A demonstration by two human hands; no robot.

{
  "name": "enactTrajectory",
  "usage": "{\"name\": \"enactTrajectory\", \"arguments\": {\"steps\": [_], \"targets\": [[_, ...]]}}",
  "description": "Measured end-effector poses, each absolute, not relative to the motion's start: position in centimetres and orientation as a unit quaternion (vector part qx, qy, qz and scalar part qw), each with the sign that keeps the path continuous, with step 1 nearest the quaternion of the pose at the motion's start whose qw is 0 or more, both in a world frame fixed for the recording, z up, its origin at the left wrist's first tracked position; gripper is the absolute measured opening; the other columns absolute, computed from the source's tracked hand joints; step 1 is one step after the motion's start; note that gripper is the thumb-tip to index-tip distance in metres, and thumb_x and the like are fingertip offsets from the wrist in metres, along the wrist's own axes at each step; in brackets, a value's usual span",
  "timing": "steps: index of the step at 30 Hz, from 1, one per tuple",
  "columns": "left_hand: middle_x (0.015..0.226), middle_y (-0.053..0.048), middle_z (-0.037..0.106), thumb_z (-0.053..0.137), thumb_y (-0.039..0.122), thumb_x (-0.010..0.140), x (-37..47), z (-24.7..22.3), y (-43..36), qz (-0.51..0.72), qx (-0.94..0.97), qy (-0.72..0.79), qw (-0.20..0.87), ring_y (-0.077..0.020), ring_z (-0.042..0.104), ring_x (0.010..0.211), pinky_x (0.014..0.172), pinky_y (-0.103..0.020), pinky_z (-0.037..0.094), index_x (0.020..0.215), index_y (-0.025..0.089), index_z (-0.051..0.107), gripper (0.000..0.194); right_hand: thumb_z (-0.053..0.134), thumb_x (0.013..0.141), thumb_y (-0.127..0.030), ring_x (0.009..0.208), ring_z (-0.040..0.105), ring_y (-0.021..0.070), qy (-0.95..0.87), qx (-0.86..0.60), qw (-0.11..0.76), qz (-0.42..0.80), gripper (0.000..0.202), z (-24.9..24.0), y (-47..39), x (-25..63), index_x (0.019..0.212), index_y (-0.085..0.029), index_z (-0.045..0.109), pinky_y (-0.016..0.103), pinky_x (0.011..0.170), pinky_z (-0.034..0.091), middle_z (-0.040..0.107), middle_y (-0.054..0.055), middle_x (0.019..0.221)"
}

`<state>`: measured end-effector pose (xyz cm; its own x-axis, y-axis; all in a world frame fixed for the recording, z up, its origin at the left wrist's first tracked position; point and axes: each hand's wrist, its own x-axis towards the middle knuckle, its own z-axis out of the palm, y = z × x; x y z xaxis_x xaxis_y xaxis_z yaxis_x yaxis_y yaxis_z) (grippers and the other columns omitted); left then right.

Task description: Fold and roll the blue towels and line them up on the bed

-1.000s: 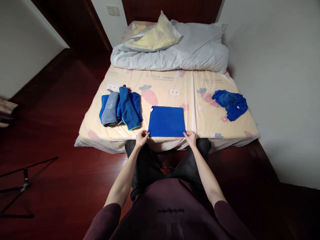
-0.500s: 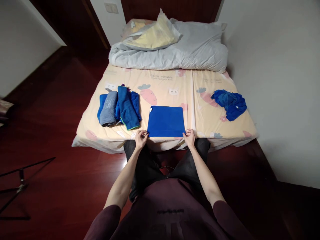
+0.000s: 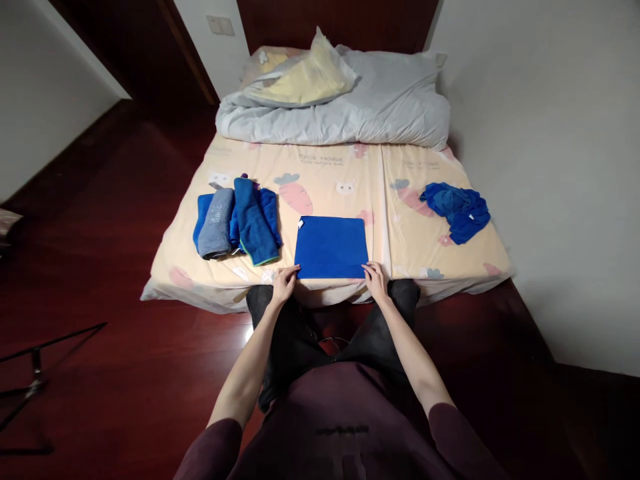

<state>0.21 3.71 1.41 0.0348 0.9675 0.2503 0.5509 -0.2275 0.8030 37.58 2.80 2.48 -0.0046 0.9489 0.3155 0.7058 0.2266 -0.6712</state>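
Note:
A blue towel [image 3: 331,241] lies flat on the bed in front of me, with a small white tag at its far left corner. A faint crease runs across it close to the near edge. At the near left corner, my left hand [image 3: 285,283] is closed, its fingertips on the cloth. My right hand [image 3: 375,281] grips the near right corner in the same way. The undersides of both corners are hidden. Left of the towel sit a rolled grey towel [image 3: 217,223] and a folded dark blue towel [image 3: 253,220] with green edging, among other blue cloths.
A crumpled blue cloth [image 3: 459,212] lies on the bed's right side. The patterned bed sheet [image 3: 330,180] extends to a bunched grey quilt [image 3: 395,113] and a yellow pillow [image 3: 310,79]. Black stand legs [image 3: 35,373] rest on the floor at left. A wall borders the right.
My fingers have shifted slightly at the towel's near corners, with the left fingers lying flatter. The towel stays in place; the whole view has tilted a little.

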Motion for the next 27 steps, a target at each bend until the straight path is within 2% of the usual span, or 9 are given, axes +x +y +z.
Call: {"name": "enactTrajectory", "arguments": {"steps": [3, 8, 13, 17, 21, 27], "targets": [[0.124, -0.008, 0.072, 0.058, 0.038, 0.093, 0.2, 1.7, 3.6, 0.392, 0.676, 0.567, 0.261, -0.0289, 0.062, 0.113, 0.104, -0.051, 0.044, 0.115, 0.025, 0.073, 0.029, 0.046, 0.099, -0.026, 0.114, 0.061, 0.0260, -0.713, -0.591, 0.343, 0.160, 0.035, 2.7, 2.7, 38.1, 0.120, -0.027, 0.074, 0.045, 0.106, 0.051, 0.065, 0.010, 0.123], [0.128, -0.009, 0.070, 0.074, 0.037, 0.080, 0.1, 1.8, 3.6, 0.372, 0.701, 0.556, 0.246, -0.0318, 0.060, 0.119, 0.105, -0.050, 0.042, 0.122, 0.025, 0.069, 0.043, 0.062, 0.093, -0.036, 0.123, 0.057, 0.0295, -0.750, -0.565, 0.307, 0.154, 0.040, 3.7, 2.5, 39.1, 0.132, -0.028, 0.068, 0.049, 0.110, 0.049, 0.064, 0.009, 0.131], [0.131, -0.006, 0.068, 0.067, 0.027, 0.081, 0.0, 1.6, 3.8, 0.367, 0.717, 0.545, 0.231, -0.0305, 0.060, 0.121, 0.107, -0.050, 0.041, 0.121, 0.026, 0.070, 0.040, 0.069, 0.088, -0.032, 0.124, 0.058, 0.0306, -0.768, -0.551, 0.289, 0.150, 0.047, 4.0, 2.8, 39.4, 0.134, -0.025, 0.067, 0.049, 0.111, 0.049, 0.065, 0.011, 0.130], [0.130, -0.005, 0.069, 0.059, 0.022, 0.082, -0.3, 1.3, 4.1, 0.360, 0.722, 0.545, 0.229, -0.0286, 0.059, 0.121, 0.106, -0.048, 0.043, 0.119, 0.025, 0.071, 0.039, 0.062, 0.087, -0.022, 0.123, 0.059, 0.0275, -0.752, -0.557, 0.309, 0.167, 0.044, 3.6, 3.1, 39.5, 0.131, -0.026, 0.069, 0.046, 0.112, 0.049, 0.067, 0.009, 0.128], [0.127, -0.005, 0.071, 0.052, 0.016, 0.081, -0.5, 1.1, 4.7, 0.352, 0.718, 0.552, 0.234, -0.0258, 0.062, 0.119, 0.107, -0.047, 0.043, 0.113, 0.023, 0.072, 0.038, 0.053, 0.083, -0.014, 0.117, 0.064, 0.0238, -0.709, -0.566, 0.363, 0.213, 0.045, 3.0, 3.6, 39.6, 0.122, -0.025, 0.074, 0.041, 0.106, 0.054, 0.070, 0.007, 0.123], [0.119, -0.005, 0.074, 0.052, 0.013, 0.079, -0.3, 1.1, 5.6, 0.383, 0.700, 0.555, 0.234, -0.0258, 0.064, 0.113, 0.101, -0.045, 0.046, 0.108, 0.023, 0.072, 0.037, 0.054, 0.077, -0.013, 0.098, 0.068, 0.0218, -0.660, -0.570, 0.410, 0.268, 0.040, 1.9, 4.9, 40.2, 0.107, -0.023, 0.078, 0.036, 0.087, 0.059, 0.073, 0.007, 0.111]]}}
